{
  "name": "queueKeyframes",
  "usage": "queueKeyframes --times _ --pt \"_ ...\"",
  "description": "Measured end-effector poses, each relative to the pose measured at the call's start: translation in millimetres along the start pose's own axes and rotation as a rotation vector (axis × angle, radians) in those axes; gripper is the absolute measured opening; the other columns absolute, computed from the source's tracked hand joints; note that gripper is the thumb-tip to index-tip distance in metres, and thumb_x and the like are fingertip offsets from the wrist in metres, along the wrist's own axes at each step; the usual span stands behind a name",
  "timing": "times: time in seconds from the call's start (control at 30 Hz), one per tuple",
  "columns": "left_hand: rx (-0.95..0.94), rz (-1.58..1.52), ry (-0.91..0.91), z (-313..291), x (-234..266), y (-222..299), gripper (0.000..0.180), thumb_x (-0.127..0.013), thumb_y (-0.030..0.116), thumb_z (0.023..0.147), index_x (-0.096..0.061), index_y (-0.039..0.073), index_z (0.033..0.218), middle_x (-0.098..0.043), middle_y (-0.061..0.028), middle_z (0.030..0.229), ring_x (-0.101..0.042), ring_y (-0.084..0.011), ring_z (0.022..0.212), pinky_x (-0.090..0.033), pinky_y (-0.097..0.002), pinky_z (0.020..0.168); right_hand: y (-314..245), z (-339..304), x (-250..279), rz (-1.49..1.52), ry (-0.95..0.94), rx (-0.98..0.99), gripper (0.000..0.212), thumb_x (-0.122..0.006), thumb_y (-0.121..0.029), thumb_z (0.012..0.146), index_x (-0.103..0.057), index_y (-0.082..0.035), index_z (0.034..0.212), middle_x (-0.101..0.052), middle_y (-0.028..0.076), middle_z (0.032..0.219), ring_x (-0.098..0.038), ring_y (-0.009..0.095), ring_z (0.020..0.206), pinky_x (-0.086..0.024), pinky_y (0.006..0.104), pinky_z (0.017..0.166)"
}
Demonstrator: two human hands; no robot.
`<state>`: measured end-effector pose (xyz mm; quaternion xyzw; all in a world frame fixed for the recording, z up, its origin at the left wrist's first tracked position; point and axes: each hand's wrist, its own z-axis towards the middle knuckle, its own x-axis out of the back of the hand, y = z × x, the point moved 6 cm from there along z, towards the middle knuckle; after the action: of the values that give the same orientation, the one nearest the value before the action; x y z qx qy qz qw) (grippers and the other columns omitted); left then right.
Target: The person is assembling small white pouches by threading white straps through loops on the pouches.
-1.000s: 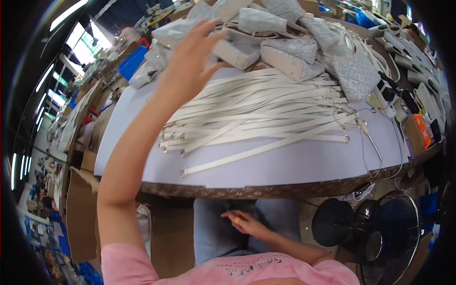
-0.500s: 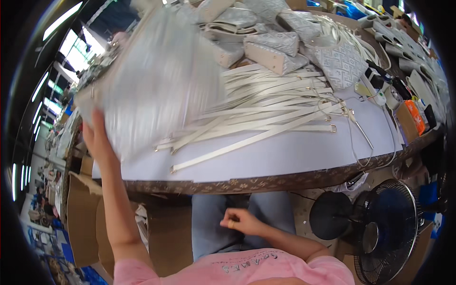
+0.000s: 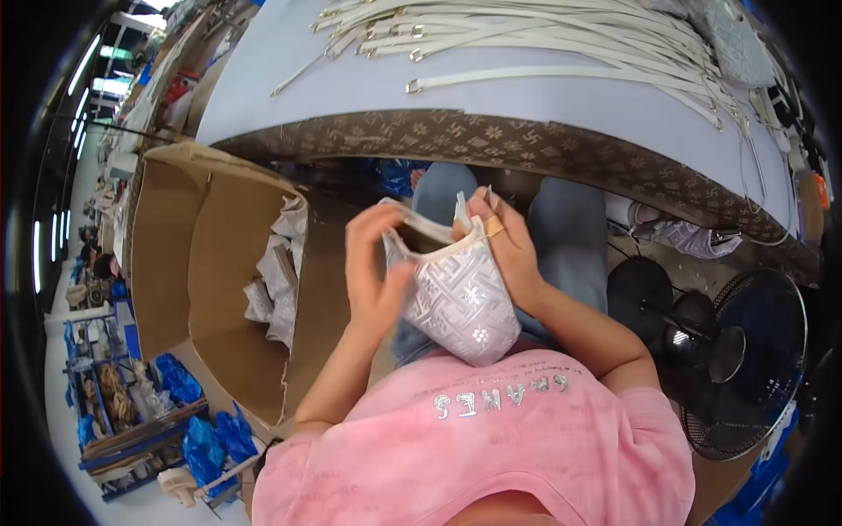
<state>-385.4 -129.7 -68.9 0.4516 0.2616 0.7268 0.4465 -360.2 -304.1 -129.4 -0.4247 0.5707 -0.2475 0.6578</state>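
Note:
A small handbag (image 3: 469, 302) with a silvery white patterned surface rests against my pink shirt, above my lap. Its mouth gapes and faces the table. My left hand (image 3: 373, 276) curls around the left side of the rim, slightly blurred, with the thumb on the outside. At the other side my right hand (image 3: 510, 250) pinches the rim next to a short pale tab. A yellow band shows on one right-hand finger. The inside of the bag is mostly hidden.
Many cream straps (image 3: 544, 44) with gold buckles lie on the white tabletop (image 3: 289, 44). An open cardboard box (image 3: 241, 289) stands at left, with several similar silvery pieces (image 3: 282, 272) inside. A black fan (image 3: 745, 359) stands at right, close to my right elbow.
The view has tilted down towards my lap. My left hand has brought the bag from above the table to my body. My right hand has risen from my lap and grips the rim.

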Motion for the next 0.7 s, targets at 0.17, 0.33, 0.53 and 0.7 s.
queueKeyframes --times 0.17,0.33,0.53,0.7 --pt "0.173 0.062 -0.474 1.1 -7.1 64.6 0.021 -0.064 0.008 0.095 -0.061 0.0 0.114 -0.069 -0.0049 0.091 -0.063 -0.009 0.084 -0.047 -0.0231 0.074 -39.0 -2.3 -17.7 -0.612 -0.177 0.071 0.019 -0.049 -0.019 0.104 -0.054 -0.001 0.104 -0.059 0.006 0.084 -0.061 0.013 0.076 -0.051 0.0276 0.071" --pt "0.495 -0.258 -0.474 -11.1 -9.5 36.2 0.022 -0.055 0.01 0.1 -0.057 -0.002 0.118 -0.071 -0.0036 0.091 -0.062 -0.0072 0.081 -0.047 -0.0227 0.076 -84.4 -24.4 -21.9 -1.01 0.041 0.394 0.019 -0.057 -0.017 0.098 -0.052 0.001 0.104 -0.06 0.011 0.081 -0.064 0.02 0.071 -0.05 0.03 0.068" --pt "0.589 -0.611 -0.302 -14.8 -24.3 42.2 0.022 -0.053 0.01 0.102 -0.052 -0.002 0.121 -0.071 -0.0072 0.099 -0.06 -0.0055 0.086 -0.046 -0.0208 0.076 -81.6 -50.6 -35.6 -1.134 -0.119 0.338 0.024 -0.064 -0.016 0.094 -0.052 0.001 0.107 -0.066 0.015 0.089 -0.068 0.031 0.072 -0.052 0.0355 0.062" --pt "0.596 -0.66 -0.274 -18.3 -28.5 46.7 0.021 -0.052 0.009 0.103 -0.048 -0.001 0.122 -0.07 -0.0087 0.103 -0.059 -0.0053 0.089 -0.045 -0.0203 0.076 -79.4 -48.0 -37.3 -1.171 -0.131 0.378 0.023 -0.065 -0.016 0.093 -0.053 -0.001 0.104 -0.067 0.015 0.087 -0.068 0.031 0.07 -0.052 0.0375 0.059"
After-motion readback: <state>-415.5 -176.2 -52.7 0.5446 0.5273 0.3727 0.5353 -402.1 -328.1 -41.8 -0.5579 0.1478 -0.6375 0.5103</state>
